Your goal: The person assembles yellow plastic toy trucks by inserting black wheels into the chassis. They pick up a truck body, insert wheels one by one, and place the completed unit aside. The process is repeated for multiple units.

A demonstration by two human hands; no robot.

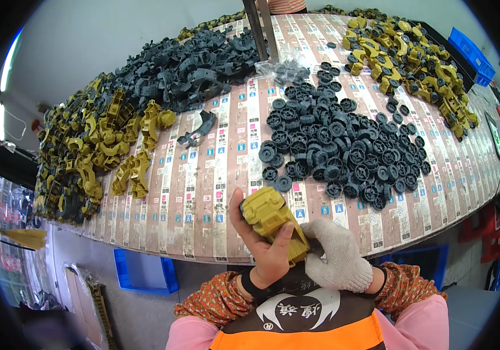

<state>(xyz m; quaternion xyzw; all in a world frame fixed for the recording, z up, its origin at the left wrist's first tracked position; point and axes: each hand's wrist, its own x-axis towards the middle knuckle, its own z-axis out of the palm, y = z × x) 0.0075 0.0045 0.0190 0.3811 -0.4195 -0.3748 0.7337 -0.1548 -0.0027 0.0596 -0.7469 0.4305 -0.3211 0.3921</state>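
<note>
Yellow toy vehicle (265,209), clasped in the bare left hand's (268,256) fingers (239,213), near the bench (203,175) edge! Gloved right hand (338,259) curls by the toy's lower end, grip unclear. Apron (352,312) shows white lettering (288,309); coloured print (220,219) patterns the bench.

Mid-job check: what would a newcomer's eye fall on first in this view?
Probably the yellow toy vehicle body at the near edge of the table, held in the bare left hand, with the gloved right hand at its lower end. Next, the spread of dark wheels beyond, right of centre; then the heap of dark grey parts at upper left.
</note>
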